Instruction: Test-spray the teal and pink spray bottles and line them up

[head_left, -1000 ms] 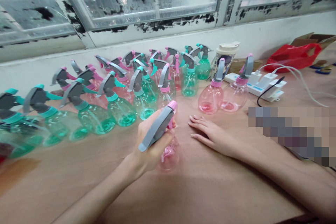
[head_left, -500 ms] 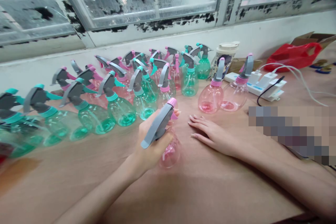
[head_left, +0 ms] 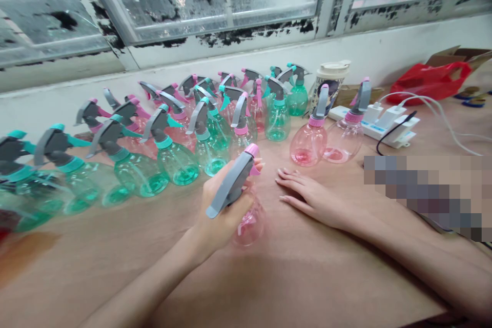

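Observation:
My left hand (head_left: 225, 210) is wrapped round the neck of a pink spray bottle (head_left: 249, 228) with a grey and pink trigger head. That bottle stands upright on the wooden table (head_left: 307, 277), its nozzle pointing away from me. My right hand (head_left: 303, 195) lies flat on the table to the right of it, fingers stretched out and holding nothing. Two more pink spray bottles, a nearer one (head_left: 308, 146) and one beside it (head_left: 344, 138), stand just beyond my right hand. Green spray bottles (head_left: 179, 164) line up to the left of the held one.
Several pink and green spray bottles (head_left: 279, 120) crowd toward the window wall. A patterned cup (head_left: 326, 82) with a lid stands at the back. Right of it are a white power strip (head_left: 394, 128) with cables, a red plastic bag (head_left: 426, 82) and a cardboard box (head_left: 457, 59).

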`<state>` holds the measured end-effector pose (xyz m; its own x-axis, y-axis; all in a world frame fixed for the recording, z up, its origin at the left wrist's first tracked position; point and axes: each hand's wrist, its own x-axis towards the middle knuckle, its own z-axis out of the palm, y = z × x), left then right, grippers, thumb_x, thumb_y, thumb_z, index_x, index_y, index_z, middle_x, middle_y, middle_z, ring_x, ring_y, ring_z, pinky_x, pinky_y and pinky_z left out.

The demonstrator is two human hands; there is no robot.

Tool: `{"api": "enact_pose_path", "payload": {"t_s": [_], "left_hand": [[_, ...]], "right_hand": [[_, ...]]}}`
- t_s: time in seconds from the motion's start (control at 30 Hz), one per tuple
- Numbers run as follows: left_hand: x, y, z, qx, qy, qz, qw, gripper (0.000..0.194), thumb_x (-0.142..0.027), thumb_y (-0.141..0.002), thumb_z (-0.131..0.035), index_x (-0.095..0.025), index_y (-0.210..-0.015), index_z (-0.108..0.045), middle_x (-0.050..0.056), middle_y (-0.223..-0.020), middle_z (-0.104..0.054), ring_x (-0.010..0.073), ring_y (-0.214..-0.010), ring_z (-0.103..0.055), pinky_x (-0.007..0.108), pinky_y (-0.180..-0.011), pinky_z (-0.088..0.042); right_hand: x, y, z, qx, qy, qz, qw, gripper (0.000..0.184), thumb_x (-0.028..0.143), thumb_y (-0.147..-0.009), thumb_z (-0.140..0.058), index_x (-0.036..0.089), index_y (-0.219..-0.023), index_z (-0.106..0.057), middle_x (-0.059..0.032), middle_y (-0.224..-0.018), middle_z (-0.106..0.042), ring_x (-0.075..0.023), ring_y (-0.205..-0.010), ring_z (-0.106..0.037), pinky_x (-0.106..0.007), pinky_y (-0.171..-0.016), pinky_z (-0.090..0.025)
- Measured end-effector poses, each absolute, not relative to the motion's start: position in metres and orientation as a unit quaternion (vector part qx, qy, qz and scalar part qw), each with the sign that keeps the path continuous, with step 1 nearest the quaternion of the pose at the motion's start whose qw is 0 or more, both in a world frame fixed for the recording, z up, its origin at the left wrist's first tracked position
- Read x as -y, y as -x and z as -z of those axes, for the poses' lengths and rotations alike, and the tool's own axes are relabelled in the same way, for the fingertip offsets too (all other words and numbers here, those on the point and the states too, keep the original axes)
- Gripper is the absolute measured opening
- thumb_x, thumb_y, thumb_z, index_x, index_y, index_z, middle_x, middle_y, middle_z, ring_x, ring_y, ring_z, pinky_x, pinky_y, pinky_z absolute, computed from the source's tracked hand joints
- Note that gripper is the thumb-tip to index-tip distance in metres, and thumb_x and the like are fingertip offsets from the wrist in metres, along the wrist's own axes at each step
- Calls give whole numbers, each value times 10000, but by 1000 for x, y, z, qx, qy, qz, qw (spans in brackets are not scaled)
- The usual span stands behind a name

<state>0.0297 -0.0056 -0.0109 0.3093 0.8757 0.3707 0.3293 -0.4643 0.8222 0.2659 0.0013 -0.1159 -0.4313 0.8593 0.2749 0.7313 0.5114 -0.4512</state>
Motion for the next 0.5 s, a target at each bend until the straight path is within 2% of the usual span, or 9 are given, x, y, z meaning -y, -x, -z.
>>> {"api": "enact_pose_path", "payload": {"t_s": [0.13,0.37,0.5], "left_hand": [[6,-31,10,-410,-736,-428,328,109,-215,-734,-518,-231,-757,-623,15,-763,-668,183,-695,-620,311,-643,-518],[6,-30,12,-403,-734,-441,323,168,-193,-737,-523,-242,-840,-647,8,-757,-664,188,-694,-627,328,-669,-540],[6,-28,13,-409,-741,-440,301,107,-214,-752,-541,-243,-796,-634,-4,-760,-669,174,-646,-615,336,-671,-547]], "right_hand": [[-1,-266,116,834,475,-134,245,485,449,-964,-466,196,-1373,-531,-133,-1464,-475,-290,-1382,-395,-526,-1133,-328],[-1,-265,115,835,478,-131,238,489,452,-970,-453,183,-1371,-531,-135,-1465,-474,-283,-1385,-391,-513,-1138,-326],[-1,-265,115,835,478,-132,238,488,454,-967,-462,185,-1367,-536,-133,-1456,-488,-281,-1384,-393,-509,-1142,-323]]}}
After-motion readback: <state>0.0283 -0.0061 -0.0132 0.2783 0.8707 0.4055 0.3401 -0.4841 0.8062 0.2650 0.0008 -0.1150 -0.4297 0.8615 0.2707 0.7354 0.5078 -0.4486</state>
